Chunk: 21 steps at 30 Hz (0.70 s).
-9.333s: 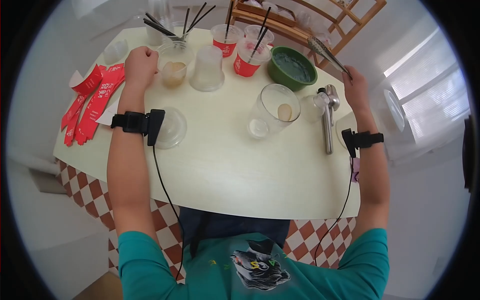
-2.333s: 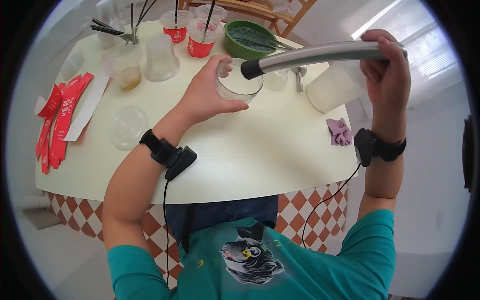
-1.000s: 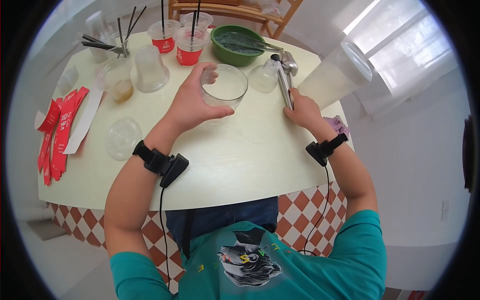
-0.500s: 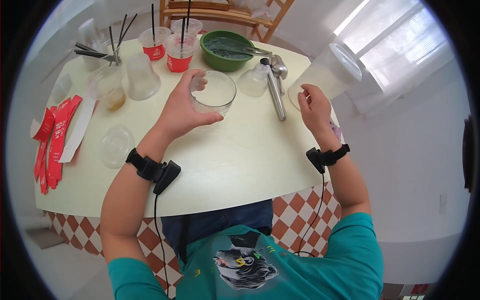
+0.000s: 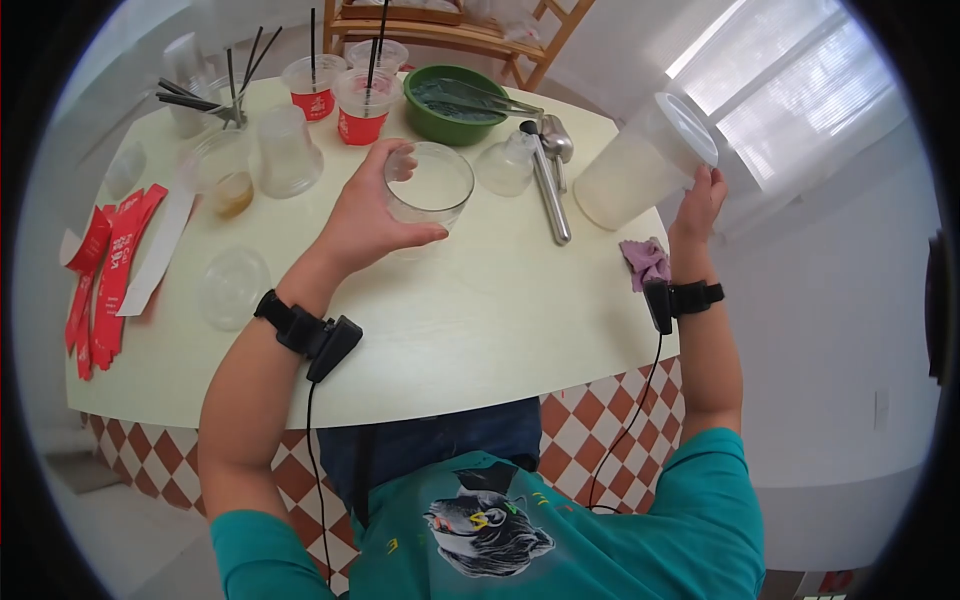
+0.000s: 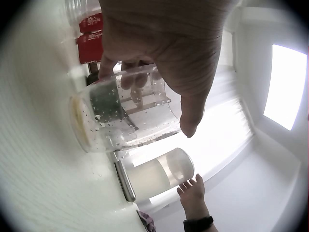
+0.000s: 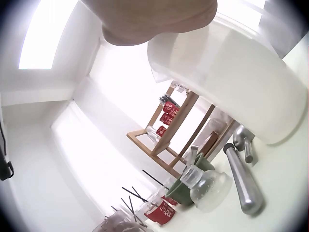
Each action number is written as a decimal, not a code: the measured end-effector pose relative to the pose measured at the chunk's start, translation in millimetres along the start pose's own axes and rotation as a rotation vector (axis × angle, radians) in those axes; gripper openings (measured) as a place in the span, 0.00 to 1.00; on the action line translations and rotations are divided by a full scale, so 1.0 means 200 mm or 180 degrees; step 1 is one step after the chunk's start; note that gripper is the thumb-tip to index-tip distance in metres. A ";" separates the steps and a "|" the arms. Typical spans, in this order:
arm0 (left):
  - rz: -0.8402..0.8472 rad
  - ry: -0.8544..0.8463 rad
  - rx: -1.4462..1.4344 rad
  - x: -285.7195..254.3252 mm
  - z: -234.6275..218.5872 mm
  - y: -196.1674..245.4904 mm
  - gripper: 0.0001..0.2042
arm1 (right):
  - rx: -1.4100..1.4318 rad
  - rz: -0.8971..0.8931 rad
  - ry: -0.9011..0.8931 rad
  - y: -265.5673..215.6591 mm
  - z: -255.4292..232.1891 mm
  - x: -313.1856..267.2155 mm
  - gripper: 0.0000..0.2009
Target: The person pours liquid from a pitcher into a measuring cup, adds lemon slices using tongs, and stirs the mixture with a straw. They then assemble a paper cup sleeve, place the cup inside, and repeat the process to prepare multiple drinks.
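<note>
A clear glass (image 5: 430, 188) stands on the table, gripped round its side by the left hand (image 5: 362, 218). In the left wrist view, droplets coat this glass (image 6: 140, 113) and something pale yellow lies at its base. The right hand (image 5: 697, 212) is raised at the upper right side of a tall frosted pitcher (image 5: 640, 165), fingers loosely extended; whether they touch it is hard to tell. Cloudy liquid shows low in the pitcher. In the right wrist view the right hand (image 7: 159, 17) overlaps the pitcher (image 7: 231, 72). A steel rod (image 5: 549, 190) lies between pitcher and glass.
Behind stand a clear dome-like vessel (image 5: 507, 165), a metal squeezer (image 5: 556, 140), a green bowl (image 5: 450, 125) with tongs and red-banded cups (image 5: 362, 125). A purple cloth (image 5: 645, 262) lies right; leftwards are plastic cups (image 5: 290, 160), a lid (image 5: 236, 288) and red strips (image 5: 122, 260).
The right hand has let go of the steel rod, which now lies on the table, and has moved right to the pitcher. The left hand still holds the glass.
</note>
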<state>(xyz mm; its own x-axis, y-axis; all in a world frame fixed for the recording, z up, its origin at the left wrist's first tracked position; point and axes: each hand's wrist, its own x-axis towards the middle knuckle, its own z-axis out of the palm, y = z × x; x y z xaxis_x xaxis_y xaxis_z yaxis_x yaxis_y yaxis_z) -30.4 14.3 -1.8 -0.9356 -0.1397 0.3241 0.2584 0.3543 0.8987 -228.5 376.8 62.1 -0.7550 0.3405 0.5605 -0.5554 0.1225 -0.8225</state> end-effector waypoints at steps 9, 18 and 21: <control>0.0021 0.0025 0.0027 0.00 0.00 0.00 0.45 | 0.0646 0.0957 -0.0275 -0.08 0.03 0.17 0.30; -0.0042 -0.0015 -0.0025 0.00 0.00 0.01 0.46 | 0.1509 0.1839 -0.1264 0.07 -0.05 0.45 0.32; -0.0077 -0.0026 -0.0040 0.00 -0.01 0.01 0.46 | 0.1589 0.1853 -0.1357 0.08 -0.02 0.46 0.31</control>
<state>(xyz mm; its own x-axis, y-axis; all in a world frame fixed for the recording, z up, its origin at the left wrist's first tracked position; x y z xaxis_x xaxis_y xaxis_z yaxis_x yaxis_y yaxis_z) -29.0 13.9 0.0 -0.9436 -0.1406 0.2999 0.2387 0.3392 0.9099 -304.8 414.5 99.7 -0.9765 -0.1676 0.1352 -0.0537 -0.4185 -0.9066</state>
